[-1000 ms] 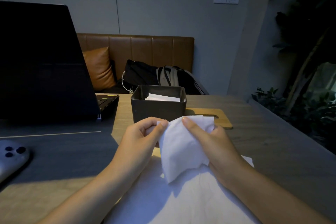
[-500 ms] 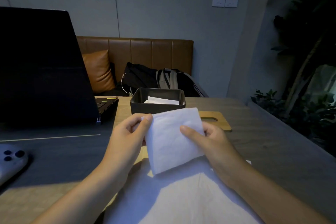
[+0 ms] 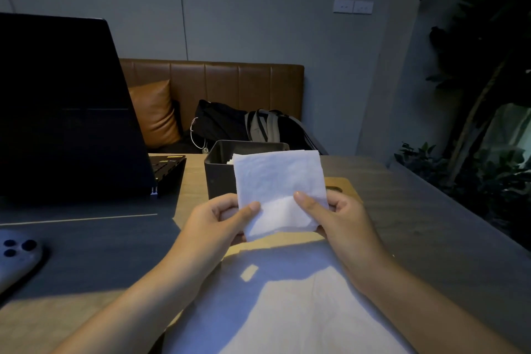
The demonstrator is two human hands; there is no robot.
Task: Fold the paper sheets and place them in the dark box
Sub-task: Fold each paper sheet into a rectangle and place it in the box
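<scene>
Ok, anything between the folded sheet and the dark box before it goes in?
Nothing visible. Both hands hold the folded sheet up just in front of the dark box, whose top is open, with some paper already inside.

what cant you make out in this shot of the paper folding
Head view only:
- Inside of the dark box: the folded sheet, held by the left hand and right hand, covers most of it; only a sliver of white shows inside.
- Wooden board: mostly behind the sheet and right hand.
- Laptop: screen faces away, cut off at the left edge.
- Phone: cut off at the left edge.
- Flat sheets on the table: run off the bottom edge; their count is unclear.
</scene>
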